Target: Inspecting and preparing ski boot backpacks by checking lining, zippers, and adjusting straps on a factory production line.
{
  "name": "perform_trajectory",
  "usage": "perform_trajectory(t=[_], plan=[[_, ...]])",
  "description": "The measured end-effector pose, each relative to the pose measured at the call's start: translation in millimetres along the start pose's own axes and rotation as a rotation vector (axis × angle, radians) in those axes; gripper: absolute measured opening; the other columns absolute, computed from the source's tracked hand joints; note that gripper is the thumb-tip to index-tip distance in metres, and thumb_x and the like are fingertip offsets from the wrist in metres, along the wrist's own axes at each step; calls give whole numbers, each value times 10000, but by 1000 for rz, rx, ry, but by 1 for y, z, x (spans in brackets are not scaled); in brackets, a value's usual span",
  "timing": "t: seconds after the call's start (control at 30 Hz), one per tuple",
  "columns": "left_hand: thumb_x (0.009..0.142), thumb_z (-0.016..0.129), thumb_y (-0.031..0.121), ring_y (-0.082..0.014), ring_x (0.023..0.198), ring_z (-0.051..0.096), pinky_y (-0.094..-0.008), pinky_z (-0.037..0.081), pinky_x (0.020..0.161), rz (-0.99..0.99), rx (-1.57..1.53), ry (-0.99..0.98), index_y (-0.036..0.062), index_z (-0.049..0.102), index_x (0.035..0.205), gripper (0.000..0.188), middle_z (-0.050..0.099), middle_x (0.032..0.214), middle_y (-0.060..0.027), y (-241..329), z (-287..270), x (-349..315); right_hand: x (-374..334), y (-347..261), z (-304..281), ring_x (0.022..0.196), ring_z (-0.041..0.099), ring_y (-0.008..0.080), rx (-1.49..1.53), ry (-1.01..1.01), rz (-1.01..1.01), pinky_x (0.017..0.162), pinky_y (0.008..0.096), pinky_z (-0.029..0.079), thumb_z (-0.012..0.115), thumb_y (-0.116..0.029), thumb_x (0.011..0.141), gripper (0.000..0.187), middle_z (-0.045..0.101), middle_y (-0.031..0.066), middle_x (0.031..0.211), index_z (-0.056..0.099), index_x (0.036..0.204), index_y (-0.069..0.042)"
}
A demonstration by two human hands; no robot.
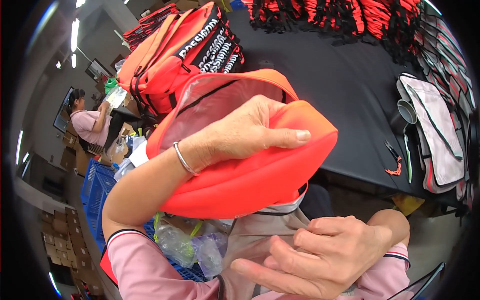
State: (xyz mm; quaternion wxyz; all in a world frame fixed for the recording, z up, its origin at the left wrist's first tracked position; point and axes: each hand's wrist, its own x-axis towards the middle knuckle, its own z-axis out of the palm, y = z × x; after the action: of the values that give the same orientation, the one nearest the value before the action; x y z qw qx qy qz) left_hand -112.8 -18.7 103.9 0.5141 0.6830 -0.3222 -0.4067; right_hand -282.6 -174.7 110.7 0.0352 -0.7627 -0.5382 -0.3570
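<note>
An orange-red fabric bag, likely a backpack, hangs unzipped in front of me, its pale silvery lining showing through the gaping top. My left hand clasps the edge of the bag, thumb outside on the orange cloth and the other fingertips hidden behind it. A metal bangle circles that wrist. Apart from the bag, at lower right, my right hand hovers over the grey apron. Its fingers are loosely bent and spread, one pointing left, and nothing shows in them.
Finished orange and black backpacks are stacked at far left on the black table. Strap bundles line its far edge. A mug, thread snips and pale bag panels lie right. Blue crates and a seated person are left.
</note>
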Motion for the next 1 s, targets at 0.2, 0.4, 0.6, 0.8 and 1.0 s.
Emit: perform_trajectory(t=[0.2, 0.4, 0.6, 0.8, 1.0], plan=[[909, 707, 197, -45, 793, 616, -228, 513, 709, 30, 98, 2, -22, 690, 1053, 263, 700, 913, -10, -2, 0, 4, 9, -25, 28, 829, 570, 164, 311, -24, 377, 680, 263, 481, 660, -142, 772, 770, 569, 120, 1215, 408, 1499, -189], [923, 675, 155, -80, 863, 652, -240, 539, 778, -27, -90, 158, -48, 649, 1135, 294, 704, 987, -44, 10, 13, -1, 50, 17, 42, 760, 649, 139, 614, -307, 461, 536, 280, 456, 678, -181, 691, 223, 679, 74, 881, 679, 846, -21], [919, 687, 191, -66, 830, 641, -236, 532, 753, -34, 42, 111, -37, 671, 1081, 280, 704, 949, -38, 4, 2, 13, 35, 10, 37, 751, 624, 127, 356, -175, 542, 580, 264, 457, 733, -243, 702, 318, 670, 50, 895, 686, 951, -51], [916, 692, 239, -58, 793, 626, -237, 521, 719, -9, -6, 120, -23, 690, 1040, 291, 700, 895, -28, 5, 2, 1, 9, -9, 28, 740, 594, 113, 48, -64, 579, 634, 245, 457, 799, -317, 716, 442, 659, 21, 912, 695, 1078, -87], [903, 704, 212, -37, 779, 598, -221, 499, 707, 64, 235, 48, -14, 709, 1015, 253, 679, 866, 16, -6, -16, -2, -71, 59, 94, 1027, 613, 168, 631, 493, 1077, 915, 323, 485, 883, -236, 684, 641, 655, 56, 1104, 611, 1217, -6]])
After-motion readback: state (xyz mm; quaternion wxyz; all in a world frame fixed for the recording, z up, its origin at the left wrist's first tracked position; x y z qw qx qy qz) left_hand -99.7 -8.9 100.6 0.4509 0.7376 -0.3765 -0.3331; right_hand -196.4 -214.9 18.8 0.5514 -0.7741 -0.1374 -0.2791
